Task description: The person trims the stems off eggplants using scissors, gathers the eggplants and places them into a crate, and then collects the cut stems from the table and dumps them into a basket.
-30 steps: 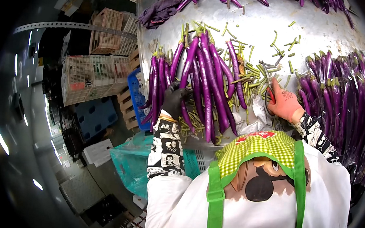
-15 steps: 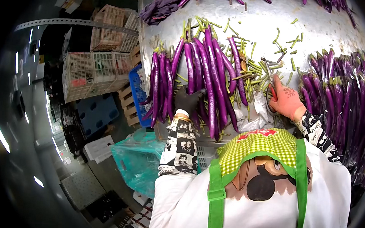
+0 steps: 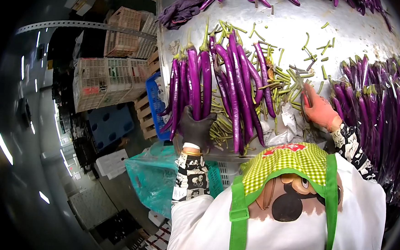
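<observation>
My left hand point(image 3: 196, 128), in a black glove, is closed round the lower ends of two long purple eggplants point(image 3: 206, 82) beside the left bunch. More loose eggplants point(image 3: 234, 88) lie just to its right, with their green stems pointing away from me. My right hand point(image 3: 318, 108), in a pink-orange glove, is closed on red-handled scissors point(image 3: 306, 100), whose blades point away from me over cut green stems point(image 3: 282, 84). White crumpled paper point(image 3: 289, 120) lies left of the right hand.
Eggplants in clear wrap point(image 3: 377, 104) are stacked at the right. A dark purple cloth point(image 3: 181, 10) lies at the metal table's point(image 3: 284, 27) far left corner. Left of the table stand a blue basket point(image 3: 153, 101), plastic crates point(image 3: 103, 80) and a teal bag point(image 3: 148, 177).
My left hand has moved left with two eggplants, away from the middle pile and up to the left bunch. My right hand stays near the stems with the scissors.
</observation>
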Demonstrator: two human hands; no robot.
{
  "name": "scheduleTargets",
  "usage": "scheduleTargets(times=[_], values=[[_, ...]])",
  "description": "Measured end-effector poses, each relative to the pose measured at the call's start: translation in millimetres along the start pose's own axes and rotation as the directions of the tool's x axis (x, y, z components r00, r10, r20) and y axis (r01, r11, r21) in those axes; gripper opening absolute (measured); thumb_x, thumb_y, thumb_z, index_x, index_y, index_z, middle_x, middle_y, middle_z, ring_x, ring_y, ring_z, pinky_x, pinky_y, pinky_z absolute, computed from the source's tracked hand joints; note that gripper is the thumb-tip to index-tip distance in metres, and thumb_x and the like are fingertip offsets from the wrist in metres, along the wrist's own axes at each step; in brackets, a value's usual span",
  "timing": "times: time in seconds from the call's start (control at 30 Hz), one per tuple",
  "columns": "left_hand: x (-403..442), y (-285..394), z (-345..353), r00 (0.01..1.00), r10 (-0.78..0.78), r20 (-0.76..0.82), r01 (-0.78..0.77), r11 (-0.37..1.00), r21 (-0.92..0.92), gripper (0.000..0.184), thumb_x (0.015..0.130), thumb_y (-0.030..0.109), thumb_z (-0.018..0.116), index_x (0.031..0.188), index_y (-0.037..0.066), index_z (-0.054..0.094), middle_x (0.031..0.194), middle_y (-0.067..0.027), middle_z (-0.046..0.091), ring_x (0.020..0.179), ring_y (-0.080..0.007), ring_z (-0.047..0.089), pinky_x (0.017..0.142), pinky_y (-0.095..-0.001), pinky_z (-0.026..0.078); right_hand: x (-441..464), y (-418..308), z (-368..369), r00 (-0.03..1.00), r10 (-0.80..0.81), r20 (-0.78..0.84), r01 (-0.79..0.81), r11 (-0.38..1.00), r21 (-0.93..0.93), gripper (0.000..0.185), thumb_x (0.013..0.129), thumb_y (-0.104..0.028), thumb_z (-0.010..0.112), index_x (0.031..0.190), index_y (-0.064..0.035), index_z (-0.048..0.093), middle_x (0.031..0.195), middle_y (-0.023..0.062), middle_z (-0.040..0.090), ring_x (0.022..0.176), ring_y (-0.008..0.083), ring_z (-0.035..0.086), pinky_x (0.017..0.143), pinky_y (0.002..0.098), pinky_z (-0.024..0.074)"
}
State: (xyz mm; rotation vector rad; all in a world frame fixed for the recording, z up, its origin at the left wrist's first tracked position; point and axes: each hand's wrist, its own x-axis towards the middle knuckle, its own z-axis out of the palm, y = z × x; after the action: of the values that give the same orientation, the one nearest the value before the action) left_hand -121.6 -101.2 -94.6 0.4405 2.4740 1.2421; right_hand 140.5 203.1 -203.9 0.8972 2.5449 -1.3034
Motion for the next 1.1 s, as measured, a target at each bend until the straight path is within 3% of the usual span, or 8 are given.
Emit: scheduleTargets(times=[0.13, 0.23, 0.37, 0.5, 0.6, 0.9, 1.0, 1.1], values=[[4.9, -5.0, -16.4, 0.99, 0.019, -0.138, 0.023, 0.956, 0.292, 0.047, 0.068, 0.017, 0.088, 0.101, -0.001, 0.06, 0.094, -0.0154, 0.07, 0.081, -0.0248, 0.067, 0.076, -0.0363, 0.053, 15.4, 52.5, 41.3, 0.982, -0.122, -0.144, 0.089, 0.972, -0.218, 0.067, 0.093, -0.019, 0.059, 0.152, -0.003, 0.03, 0.123, 0.0309, 0.06, 0.112, 0.0443, 0.06, 0.096, 0.0444, 0.047], [18.8, -13.4, -26.0, 0.971, 0.072, -0.226, 0.054, 0.861, 0.505, 0.05, 0.071, 0.032, 0.086, 0.101, 0.0, 0.063, 0.097, -0.0216, 0.07, 0.088, -0.0378, 0.068, 0.08, -0.0444, 0.052, 8.5, 24.6, 21.7, 0.998, 0.004, -0.06, -0.014, 0.986, -0.168, 0.064, 0.093, -0.018, 0.057, 0.15, -0.0033, 0.032, 0.117, 0.0318, 0.062, 0.108, 0.0468, 0.06, 0.093, 0.0479, 0.048], [22.4, -8.3, -21.3, 0.96, 0.072, -0.269, 0.078, 0.858, 0.508, 0.046, 0.078, 0.037, 0.082, 0.098, -0.001, 0.065, 0.086, -0.0152, 0.071, 0.077, -0.0327, 0.068, 0.073, -0.0442, 0.051, -2.4, -15.8, -1.4, 0.998, 0.061, -0.032, -0.063, 0.996, -0.063, 0.062, 0.092, -0.017, 0.055, 0.149, -0.0042, 0.034, 0.113, 0.0322, 0.062, 0.104, 0.048, 0.061, 0.089, 0.0504, 0.0487], [24.4, -6.7, 8.7, 0.958, -0.285, 0.018, 0.283, 0.944, -0.172, 0.026, 0.091, 0.022, 0.073, 0.105, 0.001, 0.065, 0.086, -0.0055, 0.067, 0.067, -0.014, 0.065, 0.056, -0.0276, 0.048, -5.5, -26.8, -5.8, 0.998, 0.055, -0.027, -0.058, 0.995, -0.086, 0.066, 0.091, -0.023, 0.057, 0.149, -0.0046, 0.033, 0.102, 0.031, 0.066, 0.095, 0.0465, 0.064, 0.086, 0.0512, 0.05], [32.5, -24.3, 43.6, 0.919, -0.337, 0.202, 0.393, 0.781, -0.485, 0.024, 0.093, 0.016, 0.068, 0.11, 0.0, 0.062, 0.087, -0.0058, 0.068, 0.07, -0.0173, 0.066, 0.061, -0.0276, 0.054, -5.4, -31.9, -7.9, 0.998, 0.067, -0.014, -0.068, 0.992, -0.11, 0.069, 0.091, -0.027, 0.058, 0.15, -0.0046, 0.031, 0.098, 0.0303, 0.067, 0.092, 0.0456, 0.066, 0.086, 0.051, 0.0504], [40.3, -8.8, 50.1, 0.969, -0.241, -0.056, 0.24, 0.97, -0.028, 0.02, 0.093, 0.011, 0.064, 0.111, 0.001, 0.063, 0.09, -0.0086, 0.068, 0.075, -0.0196, 0.067, 0.064, -0.0301, 0.055, -5.0, -27.5, -7.0, 0.999, 0.023, -0.032, -0.026, 0.997, -0.074, 0.071, 0.089, -0.027, 0.059, 0.151, -0.0044, 0.031, 0.097, 0.0302, 0.067, 0.092, 0.0454, 0.066, 0.085, 0.051, 0.0506], [45.8, -32.7, 61.6, 0.887, -0.455, 0.082, 0.426, 0.735, -0.527, 0.024, 0.092, 0.012, 0.066, 0.112, 0.0, 0.064, 0.082, -0.0052, 0.067, 0.066, -0.0148, 0.062, 0.055, -0.0279, 0.049, -7.2, -29.7, -6.6, 0.998, 0.04, -0.044, -0.043, 0.997, -0.07, 0.07, 0.088, -0.023, 0.059, 0.151, -0.0058, 0.032, 0.096, 0.0305, 0.066, 0.091, 0.0464, 0.065, 0.083, 0.0511, 0.0503], [59.3, -66.1, 65.5, 0.919, -0.383, 0.096, 0.382, 0.798, -0.465, 0.02, 0.089, 0.009, 0.068, 0.108, 0.002, 0.065, 0.085, -0.0064, 0.067, 0.068, -0.0172, 0.063, 0.06, -0.0311, 0.052, -6.6, -34.5, -7.4, 0.998, 0.054, -0.042, -0.058, 0.995, -0.086, 0.07, 0.088, -0.021, 0.059, 0.151, -0.0065, 0.033, 0.095, 0.0305, 0.066, 0.091, 0.0469, 0.064, 0.082, 0.0513, 0.05]])
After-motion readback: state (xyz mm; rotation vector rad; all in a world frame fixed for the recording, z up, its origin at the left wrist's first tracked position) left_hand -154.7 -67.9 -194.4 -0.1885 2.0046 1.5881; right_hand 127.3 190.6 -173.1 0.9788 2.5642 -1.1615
